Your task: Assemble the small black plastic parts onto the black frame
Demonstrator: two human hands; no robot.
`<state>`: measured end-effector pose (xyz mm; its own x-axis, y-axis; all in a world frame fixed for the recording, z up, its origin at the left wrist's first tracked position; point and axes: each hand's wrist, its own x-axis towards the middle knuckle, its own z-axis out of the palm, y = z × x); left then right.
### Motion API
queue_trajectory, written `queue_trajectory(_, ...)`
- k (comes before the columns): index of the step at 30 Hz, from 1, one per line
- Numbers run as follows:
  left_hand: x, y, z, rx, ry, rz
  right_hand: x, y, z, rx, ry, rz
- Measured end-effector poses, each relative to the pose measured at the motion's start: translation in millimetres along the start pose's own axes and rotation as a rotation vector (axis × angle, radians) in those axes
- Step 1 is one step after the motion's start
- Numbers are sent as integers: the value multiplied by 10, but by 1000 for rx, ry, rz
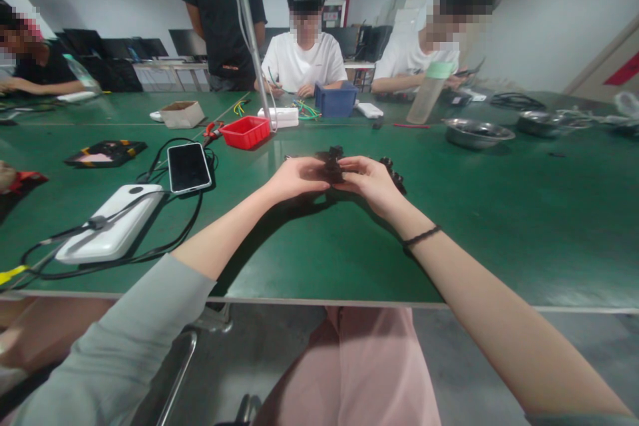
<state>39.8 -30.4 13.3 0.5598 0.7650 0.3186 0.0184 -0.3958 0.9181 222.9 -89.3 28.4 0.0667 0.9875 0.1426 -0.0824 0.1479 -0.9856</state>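
Both of my hands meet over the green table (319,259), a little beyond its near edge. Between them is a small dark piece with a knobbly outline (333,158); its exact kind I cannot make out. My left hand (298,176) grips it from the left, thumb and fingers closed at its side. From the right, my right hand (372,183) pinches it with thumb and fingertips. More small black pieces (394,175) lie on the table just behind my right hand, partly covered by it.
Left of my arms lie a white power bank (112,223), a phone (188,168) and looping black cables. Farther back stand a red tray (245,132), a blue bin (335,100), a bottle (428,94) and a metal bowl (476,133). A metal pole (254,46) rises mid-table. Several people are across the table.
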Motion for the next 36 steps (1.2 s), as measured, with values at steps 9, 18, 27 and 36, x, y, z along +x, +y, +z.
queue_trajectory(9, -12, 23, 9, 9, 9, -20, 15, 24, -20, -20, -13, -13)
queue_trajectory(18, -9, 21, 7, -4, 3, -15, 3, 9, -9, 1, -12, -10)
queue_trajectory(27, -3, 12, -2, 6, -2, 7, -1, 14, -4, -4, -2, -26)
queue_trajectory(36, 0, -7, -4, 16, -11, -8, 6, 0, 4, -19, 12, -9)
